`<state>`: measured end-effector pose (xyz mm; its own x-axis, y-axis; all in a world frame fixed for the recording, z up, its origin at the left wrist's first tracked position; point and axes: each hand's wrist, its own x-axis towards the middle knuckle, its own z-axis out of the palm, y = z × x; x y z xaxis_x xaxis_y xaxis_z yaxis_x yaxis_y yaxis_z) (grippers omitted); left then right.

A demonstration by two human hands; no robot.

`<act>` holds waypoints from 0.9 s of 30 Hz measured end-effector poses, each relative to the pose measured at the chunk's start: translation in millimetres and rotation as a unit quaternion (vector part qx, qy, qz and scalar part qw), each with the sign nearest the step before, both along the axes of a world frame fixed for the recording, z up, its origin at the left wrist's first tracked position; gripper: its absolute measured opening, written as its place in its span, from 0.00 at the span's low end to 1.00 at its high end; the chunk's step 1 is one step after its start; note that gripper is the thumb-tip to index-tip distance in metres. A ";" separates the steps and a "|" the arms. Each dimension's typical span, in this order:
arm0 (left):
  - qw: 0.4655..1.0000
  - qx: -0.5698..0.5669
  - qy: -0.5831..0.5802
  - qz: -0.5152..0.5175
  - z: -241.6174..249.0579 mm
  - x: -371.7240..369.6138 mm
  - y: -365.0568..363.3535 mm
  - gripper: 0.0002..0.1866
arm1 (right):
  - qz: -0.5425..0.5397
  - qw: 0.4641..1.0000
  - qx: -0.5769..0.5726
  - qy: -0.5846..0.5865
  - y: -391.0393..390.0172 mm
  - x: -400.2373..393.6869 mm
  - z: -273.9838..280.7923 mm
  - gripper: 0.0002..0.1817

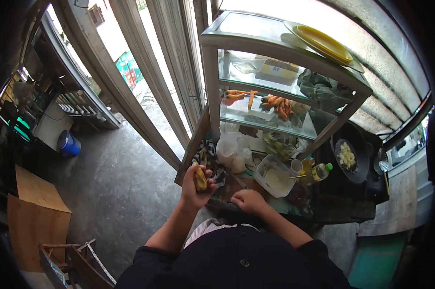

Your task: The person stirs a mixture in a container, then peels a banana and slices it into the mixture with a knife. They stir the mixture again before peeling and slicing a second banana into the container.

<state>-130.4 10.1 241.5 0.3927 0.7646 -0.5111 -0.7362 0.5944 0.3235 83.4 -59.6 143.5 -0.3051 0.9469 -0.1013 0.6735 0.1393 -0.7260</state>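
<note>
My left hand (197,185) is closed around a yellowish banana (200,179), held upright at the near-left corner of a glass food cart (212,38). My right hand (247,200) is clenched low over the cart's work surface, next to a clear plastic tub (274,177) of pale batter. What the right hand grips, if anything, is hidden by its own fingers. A checkered cloth (209,153) lies just beyond the left hand.
Fried yellow-orange pieces (275,102) lie on the cart's glass shelf. A yellow plate (323,43) rests on top. A black wok (348,155) with pale pieces sits at right, an oil bottle (318,172) beside it. Plastic bags (233,149), a blue bucket (69,144) and wooden boxes (34,212) stand around.
</note>
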 end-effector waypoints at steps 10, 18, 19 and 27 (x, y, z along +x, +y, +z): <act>0.996 -0.007 -0.015 -0.082 -4.2 6.2 13.9 0.18 | -0.203 0.959 0.013 -0.198 -15.3 35.6 -119.2 0.25; 0.996 -0.030 -0.062 -0.062 -9.1 9.5 33.4 0.19 | -0.283 0.944 -0.132 0.110 -68.7 44.0 -90.1 0.10; 0.996 -0.029 -0.062 -0.055 -5.9 12.0 33.4 0.19 | -0.283 0.944 -0.132 0.106 -66.9 42.8 -82.7 0.10; 0.978 0.039 -0.161 -0.126 11.1 41.2 37.5 0.18 | -0.156 0.972 0.120 0.132 -14.3 23.4 100.7 0.19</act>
